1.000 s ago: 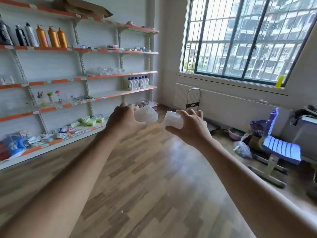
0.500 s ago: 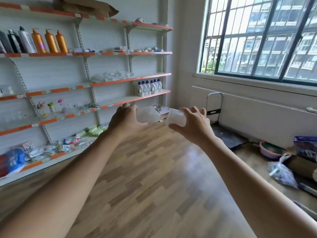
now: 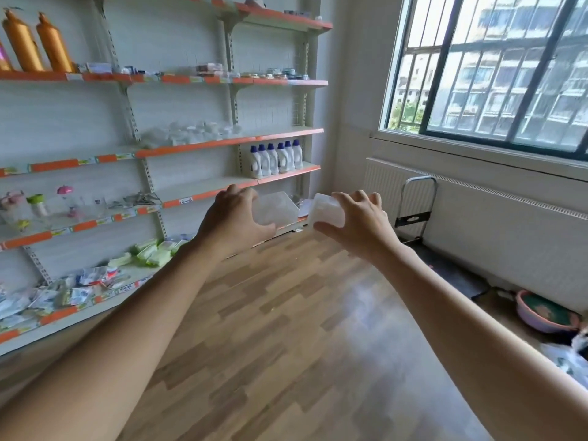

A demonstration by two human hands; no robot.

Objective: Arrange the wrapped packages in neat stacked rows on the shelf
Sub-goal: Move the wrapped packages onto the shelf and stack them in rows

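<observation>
Shift: shelving [image 3: 197, 79] looms larger and sits nearer the centre of the frame than half a second ago, the window [image 3: 496, 68] has slid to the upper right, and both arms stay stretched ahead in much the same pose
Meaning: the person is probably carrying the load toward the shelving; nothing has been set down yet
Left grip [image 3: 232, 218]: fingers curled over a clear package [image 3: 276, 208], held in the air at the centre of the frame
Right grip [image 3: 356, 224]: clenched round a smaller white package [image 3: 327, 211], just right of the first; the two sit near each other, and I cannot tell if they touch
Likely goal: a pile of packages [image 3: 191, 135] on the middle shelf [image 3: 254, 139], upper centre-left; it is blurred but looks loose, not in rows
Neighbours: white bottles [image 3: 275, 160] with blue caps one shelf down and to the right; orange bottles [image 3: 38, 43] at upper left; green packs [image 3: 149, 253] on the bottom shelf at lower left
Off to the side: a trolley [image 3: 413, 202] at right centre and a basin [image 3: 544, 316] at lower right, both away from the line to the shelf across the floor [image 3: 286, 329]
In the way: both hands are full, so one package must be placed while the other is held, and the loose pile may need straightening first
</observation>
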